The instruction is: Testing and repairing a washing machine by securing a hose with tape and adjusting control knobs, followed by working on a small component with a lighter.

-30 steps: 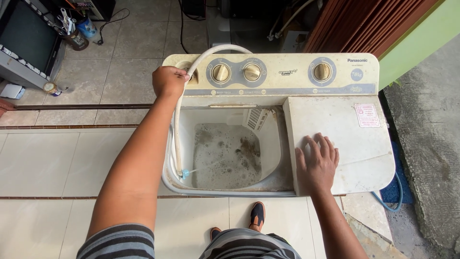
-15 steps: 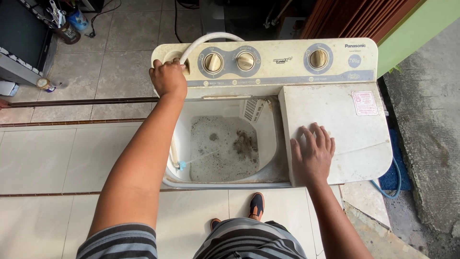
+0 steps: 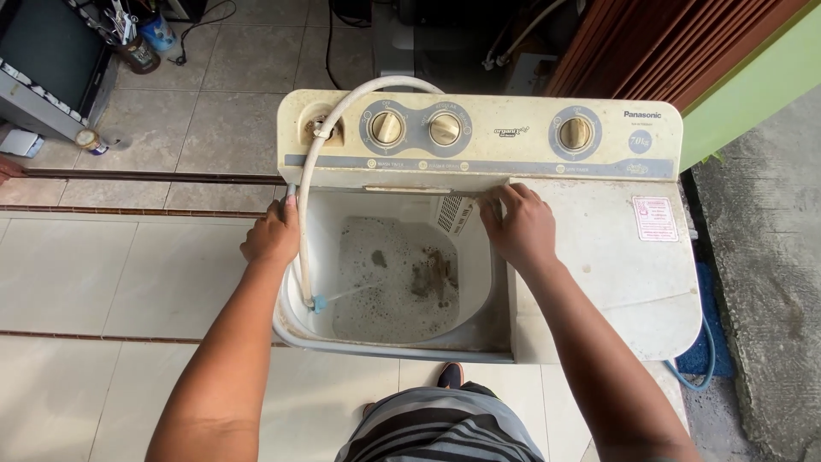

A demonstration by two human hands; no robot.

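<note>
A cream twin-tub washing machine (image 3: 479,128) stands in front of me with its wash tub (image 3: 402,282) open and holding foamy, dirty water. A white hose (image 3: 325,145) runs from the control panel down into the tub and sprays water from a blue tip. My left hand (image 3: 272,235) grips the tub's left rim right beside the hose. My right hand (image 3: 517,227) curls its fingers over the inner back corner of the closed spin lid (image 3: 616,265), at the tub's right edge. Three round knobs (image 3: 445,128) sit on the panel beyond both hands.
An old television (image 3: 43,68) and a cup of tools (image 3: 141,51) stand on the tiled floor at the far left. A blue hose (image 3: 697,368) loops beside the machine on the right, next to rough concrete (image 3: 761,257). Someone's fingers (image 3: 7,168) show at the left edge.
My left hand came down from the hose inlet on the panel to the tub's left rim. My right hand slid from the flat of the spin lid to its inner back corner.
</note>
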